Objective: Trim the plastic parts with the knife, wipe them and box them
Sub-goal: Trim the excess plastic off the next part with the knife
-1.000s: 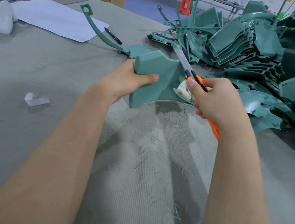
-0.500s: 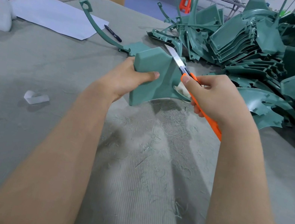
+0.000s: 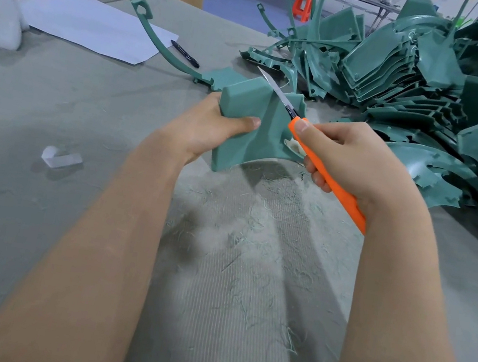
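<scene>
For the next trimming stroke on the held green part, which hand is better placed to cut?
Right. The right hand grips the knife, its blade at the upper edge of the green part; the left hand holds that part, thumb across its front, probably steadying it.

part [image 3: 243, 124]: teal green | knife [image 3: 325, 170]: orange handle | paper [image 3: 93, 24]: white | pen [image 3: 185, 54]: black

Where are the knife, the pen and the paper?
Knife [image 3: 307, 149]: head view, on the orange handle, near the blade end.
Pen [image 3: 185, 54]: head view, middle of its black barrel.
Paper [image 3: 93, 24]: head view, centre of the white sheet.
</scene>
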